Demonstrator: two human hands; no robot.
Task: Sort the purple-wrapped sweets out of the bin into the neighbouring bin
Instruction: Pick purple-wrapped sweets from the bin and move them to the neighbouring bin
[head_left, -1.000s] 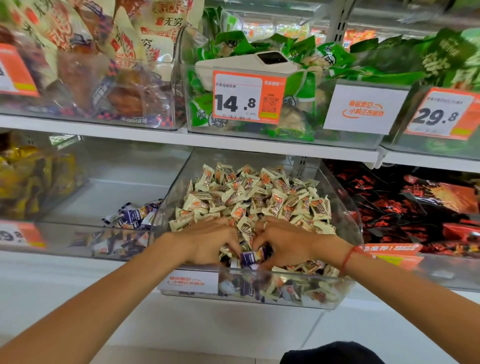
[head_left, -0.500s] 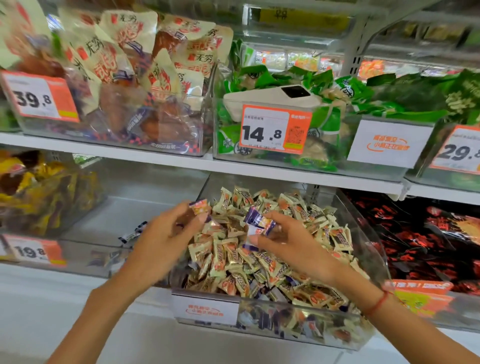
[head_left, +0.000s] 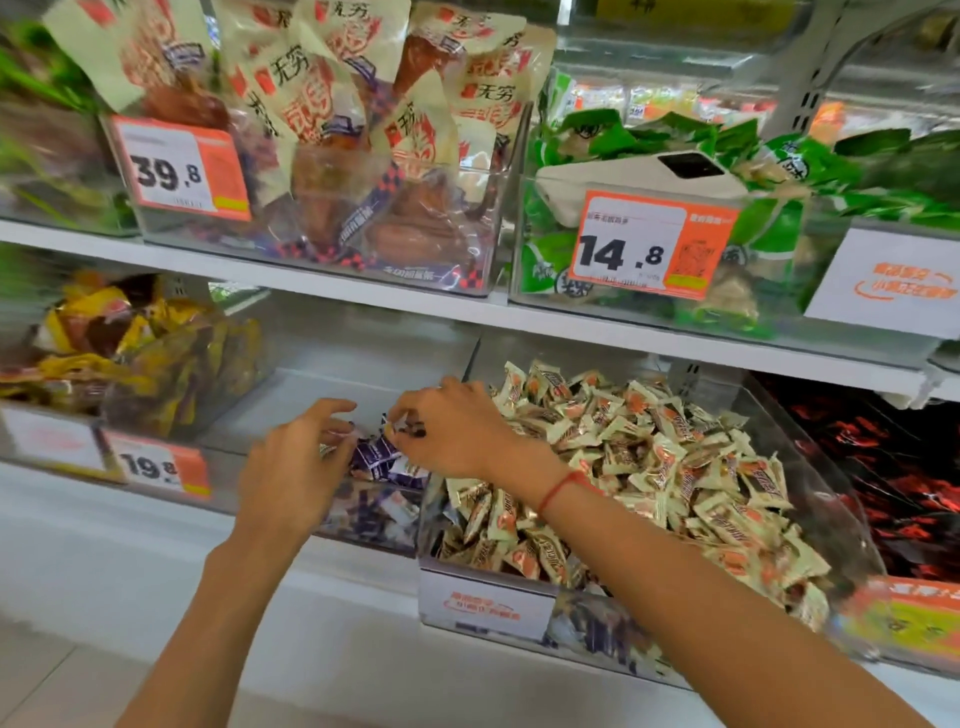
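Small purple-wrapped sweets lie heaped in the right front corner of the clear neighbouring bin on the lower shelf. To its right stands the clear source bin, piled with cream-and-orange sweets; a few purple ones show low behind its front wall. My left hand hovers over the neighbouring bin with fingers spread and holds nothing. My right hand reaches across the wall between the bins, fingertips curled down just above the purple heap. Whether it holds a sweet is hidden.
A bin of yellow-wrapped snacks sits to the left and one of dark red packets to the right. The shelf above carries bins of meat snacks and green packets, a white phone and price tags.
Both hands moved left from the source bin to above the neighbouring bin. The purple sweet seen in my right fingers half a second ago is no longer plainly visible there.
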